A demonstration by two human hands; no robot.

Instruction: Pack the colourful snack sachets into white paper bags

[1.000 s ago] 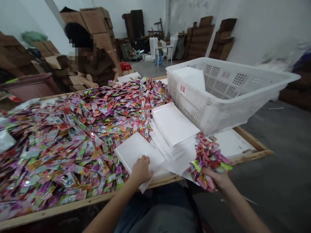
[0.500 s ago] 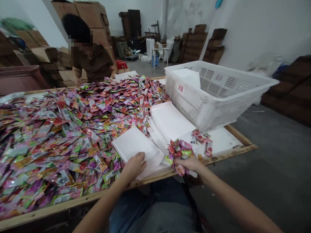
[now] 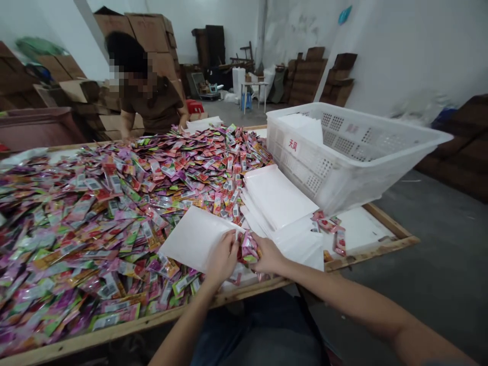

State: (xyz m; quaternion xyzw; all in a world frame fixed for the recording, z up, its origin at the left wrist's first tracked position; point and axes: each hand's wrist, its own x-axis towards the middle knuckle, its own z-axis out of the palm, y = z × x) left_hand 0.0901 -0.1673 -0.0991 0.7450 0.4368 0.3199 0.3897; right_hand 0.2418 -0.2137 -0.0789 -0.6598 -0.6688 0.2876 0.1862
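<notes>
My left hand [image 3: 224,256] is closed on the near right end of a white plastic bag [image 3: 194,236], which lies flat at the edge of the packet pile. Against that end, my right hand [image 3: 269,254] grips a bunch of small colourful candy packets [image 3: 249,247]. The bunch sits at the bag's mouth, between my two hands; how far inside it reaches is hidden by my fingers. Just beyond my right hand lies a stack of white bags [image 3: 280,195]. A few loose packets [image 3: 339,240] rest on the white tabletop to the right.
A large heap of candy packets [image 3: 125,218] covers the table's left and middle. A white perforated crate [image 3: 305,162] stands at the right. The table has a raised wooden rim [image 3: 114,333]. Across it sits another person [image 3: 152,104], near stacked cardboard boxes [image 3: 150,33].
My right hand has moved left with the bunch of packets, up to the white bag's end beside my left hand. My left hand has shifted slightly right along the bag.
</notes>
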